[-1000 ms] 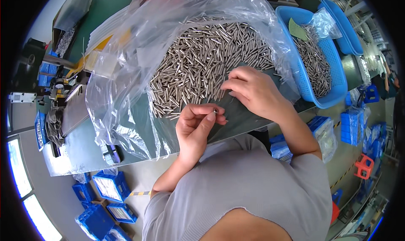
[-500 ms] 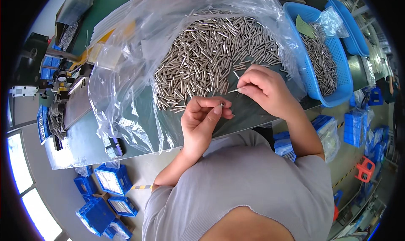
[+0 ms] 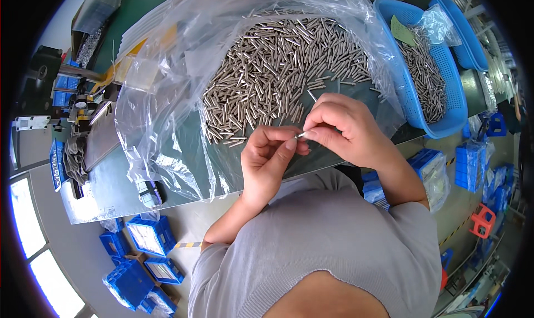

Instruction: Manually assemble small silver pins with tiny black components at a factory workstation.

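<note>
My left hand (image 3: 268, 161) is closed, thumb against fingers, pinching a small metal piece that is mostly hidden. My right hand (image 3: 347, 127) is closed too, with a thin silvery metal pin (image 3: 301, 134) between thumb and forefinger; the pin's end meets the left fingertips. A second thin rod (image 3: 312, 96) sticks out above the right hand's fingers; whether both ends belong to one thing I cannot tell. Just beyond my hands lies a wide heap of small pointed metal pins (image 3: 267, 67) on clear plastic sheeting (image 3: 167, 129).
A blue perforated basket (image 3: 457, 98) holding more metal pins and a green slip (image 3: 401, 32) stands at the right, with another blue basket (image 3: 470, 45) behind it. Machine parts (image 3: 83, 104) occupy the table's left end. Blue crates (image 3: 125, 282) and a red stool (image 3: 483, 220) are on the floor.
My right hand has moved slightly down and left, bringing the pin's end against the left fingertips. The left hand has barely moved.
</note>
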Demonstrator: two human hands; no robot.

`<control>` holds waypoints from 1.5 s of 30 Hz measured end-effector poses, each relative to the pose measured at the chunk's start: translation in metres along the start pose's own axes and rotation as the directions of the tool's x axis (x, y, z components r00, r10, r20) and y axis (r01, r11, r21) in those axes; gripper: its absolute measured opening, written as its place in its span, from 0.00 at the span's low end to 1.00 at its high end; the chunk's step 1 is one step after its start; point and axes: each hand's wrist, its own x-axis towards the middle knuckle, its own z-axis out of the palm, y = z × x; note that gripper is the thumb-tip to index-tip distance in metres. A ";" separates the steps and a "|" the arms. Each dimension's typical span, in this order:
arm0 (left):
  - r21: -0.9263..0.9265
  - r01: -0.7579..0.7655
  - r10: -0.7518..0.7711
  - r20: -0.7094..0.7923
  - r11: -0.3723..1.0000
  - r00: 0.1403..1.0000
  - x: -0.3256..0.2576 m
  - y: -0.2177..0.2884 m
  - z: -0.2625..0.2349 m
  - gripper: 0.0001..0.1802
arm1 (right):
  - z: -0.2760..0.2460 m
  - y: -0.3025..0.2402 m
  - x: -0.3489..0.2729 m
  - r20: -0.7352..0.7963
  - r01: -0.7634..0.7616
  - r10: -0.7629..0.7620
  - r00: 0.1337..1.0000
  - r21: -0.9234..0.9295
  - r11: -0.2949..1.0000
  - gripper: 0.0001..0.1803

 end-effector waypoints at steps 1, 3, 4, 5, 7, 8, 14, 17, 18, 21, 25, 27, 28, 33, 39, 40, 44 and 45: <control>0.012 0.009 -0.009 0.013 1.000 1.000 0.000 0.000 -0.001 0.05 | 0.004 0.000 0.000 -0.010 0.022 -0.022 1.000 0.009 1.000 0.05; 0.020 -0.001 0.001 0.016 1.000 1.000 0.000 0.000 0.000 0.05 | 0.010 0.002 0.002 -0.030 -0.015 0.017 0.999 0.062 0.998 0.06; 0.031 -0.011 0.011 0.018 0.999 1.000 0.000 0.000 0.000 0.05 | 0.010 0.001 0.004 -0.013 -0.044 0.045 0.999 0.083 0.996 0.06; 0.030 -0.012 0.011 0.017 0.999 1.000 -0.001 0.001 0.000 0.05 | 0.009 0.001 0.006 0.005 -0.072 0.072 0.997 0.103 0.992 0.06; 0.071 0.030 -0.033 0.045 0.997 0.998 -0.002 0.001 -0.001 0.04 | 0.010 0.002 0.006 0.020 -0.096 0.094 0.995 0.125 0.988 0.05; 0.071 0.028 -0.031 0.046 0.997 0.998 -0.001 0.001 -0.001 0.04 | 0.011 0.004 0.007 0.034 -0.120 0.117 0.993 0.146 0.982 0.05; 0.006 0.022 -0.021 -0.088 1.000 0.996 0.002 0.002 0.005 0.03 | 0.020 0.004 -0.003 -0.015 -0.198 0.229 0.973 0.453 0.869 0.02; -0.006 -0.014 0.014 -0.040 1.000 0.999 0.002 0.000 0.001 0.04 | 0.023 0.001 -0.004 -0.037 -0.144 0.170 0.985 0.376 0.915 0.02; -0.020 -0.015 0.015 -0.029 1.000 0.999 0.002 -0.001 -0.001 0.04 | 0.025 0.001 -0.004 -0.038 -0.143 0.170 0.985 0.375 0.916 0.02; -0.053 -0.006 0.003 -0.044 0.999 0.999 0.002 0.002 0.001 0.05 | 0.029 0.002 -0.003 -0.090 -0.154 0.196 0.976 0.350 0.924 0.02; -0.077 -0.021 0.014 -0.094 0.997 0.995 0.003 0.003 0.004 0.08 | 0.034 0.003 -0.001 -0.216 -0.077 0.143 0.966 0.291 0.954 0.03; -0.076 -0.029 0.020 -0.111 0.997 0.994 0.003 0.002 0.004 0.08 | 0.036 0.003 -0.003 -0.224 -0.086 0.166 0.960 0.329 0.940 0.03; -0.075 -0.035 0.025 -0.129 0.997 0.991 0.003 0.001 0.004 0.08 | 0.035 0.004 -0.004 -0.206 -0.093 0.174 0.963 0.352 0.931 0.02; -0.114 -0.080 0.069 -0.101 0.990 0.993 0.005 -0.003 -0.001 0.06 | 0.035 0.006 -0.006 -0.221 -0.029 0.109 0.969 0.340 0.940 0.02; -0.124 -0.079 0.065 -0.114 0.989 0.991 0.004 -0.002 0.000 0.06 | 0.033 0.006 -0.007 -0.180 -0.037 0.111 0.977 0.371 0.928 0.03; -0.128 -0.078 0.062 -0.124 0.989 0.990 0.004 -0.001 0.001 0.06 | 0.032 0.007 -0.007 -0.156 -0.056 0.120 0.981 0.362 0.930 0.04; -0.093 0.002 -0.016 -0.147 0.996 0.989 0.003 0.004 0.003 0.06 | 0.034 0.005 -0.008 -0.136 -0.065 0.131 0.982 0.406 0.911 0.04; -0.079 0.025 -0.034 -0.109 0.997 0.993 0.004 0.006 0.003 0.06 | 0.035 0.004 -0.008 -0.138 -0.062 0.128 0.982 0.404 0.912 0.04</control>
